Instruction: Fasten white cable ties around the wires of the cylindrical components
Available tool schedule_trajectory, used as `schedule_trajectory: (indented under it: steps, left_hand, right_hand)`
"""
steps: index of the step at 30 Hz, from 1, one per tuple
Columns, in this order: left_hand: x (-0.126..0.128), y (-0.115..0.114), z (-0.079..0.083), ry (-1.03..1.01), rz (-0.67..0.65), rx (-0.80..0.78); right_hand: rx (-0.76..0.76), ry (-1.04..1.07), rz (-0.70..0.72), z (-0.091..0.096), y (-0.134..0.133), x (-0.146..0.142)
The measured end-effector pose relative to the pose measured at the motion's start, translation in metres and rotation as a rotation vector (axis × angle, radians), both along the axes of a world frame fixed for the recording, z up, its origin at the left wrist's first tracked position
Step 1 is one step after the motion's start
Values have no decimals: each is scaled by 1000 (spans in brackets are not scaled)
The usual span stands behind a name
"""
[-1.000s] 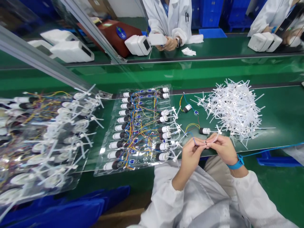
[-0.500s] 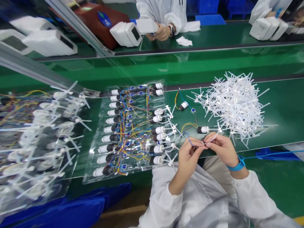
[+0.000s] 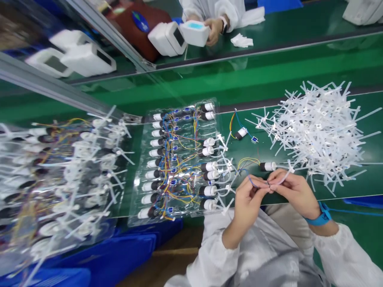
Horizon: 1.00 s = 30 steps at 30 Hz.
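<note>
Pinching fingertips together above the near edge of a long green table [image 3: 371, 177], a person in a loose white coat works with both bare hands. From where I stand, the grip of the left hand [image 3: 249, 197] is closed on a thin blue wire [image 3: 251, 182] that loops into its fingers. The right hand [image 3: 295, 191] has its grip closed on a narrow white plastic strip [image 3: 282, 179], which curves up toward a cross-shaped white plastic tie [image 3: 290, 166]. The two sets of fingertips meet at a tiny dark spot, too small for me to make out. A bright blue band [image 3: 321, 215] circles the right wrist.

Just beyond the fingers, close to the table's near edge, lies a black-and-white cylinder [image 3: 267, 166] with fine yellow wires [image 3: 248, 160] arching from its black end. Farther back, nearer the far edge, sit a second black-and-white cylinder [image 3: 241, 133] and a small blue-and-white rectangular piece [image 3: 254, 139]. To the right spreads a tangled heap of white plastic ties [image 3: 320, 131]. To the left, a clear plastic tray [image 3: 136, 203] reaches from the far edge to the near one, carrying two columns of wired cylinders.
</note>
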<state>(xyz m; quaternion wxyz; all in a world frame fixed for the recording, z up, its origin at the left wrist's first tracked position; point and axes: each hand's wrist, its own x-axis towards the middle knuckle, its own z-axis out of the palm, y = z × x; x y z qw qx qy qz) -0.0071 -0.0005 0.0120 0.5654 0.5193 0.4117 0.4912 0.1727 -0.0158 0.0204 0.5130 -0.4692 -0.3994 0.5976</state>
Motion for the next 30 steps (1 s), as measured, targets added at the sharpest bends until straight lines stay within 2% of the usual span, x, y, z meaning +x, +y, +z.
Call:
schedule_trajectory:
  steps: [3, 7, 13, 18, 23, 26, 30]
  left_hand:
    - [-1, 1, -2, -3, -5, -17]
    - [0, 5, -5, -106, -73, -91]
    - [4, 6, -9, -191, -37, -193]
    - [5, 2, -13, -181, -56, -149]
    - [10, -4, -17, -136, -50, -73]
    - [8, -12, -9, 9, -130, -49]
    - [-8, -19, 22, 356, -360, 49]
  right_hand:
    - [-10, -11, 50, -4, 6, 5]
    - [37, 20, 83, -11, 10, 6]
    - [55, 49, -18, -20, 2, 1]
    - [-15, 158, -134, -19, -2, -5]
    - [-24, 288, -224, -15, -1, -8]
    - [-48, 349, -267, -15, 1, -9]
    - [-53, 356, -313, -18, 3, -12]
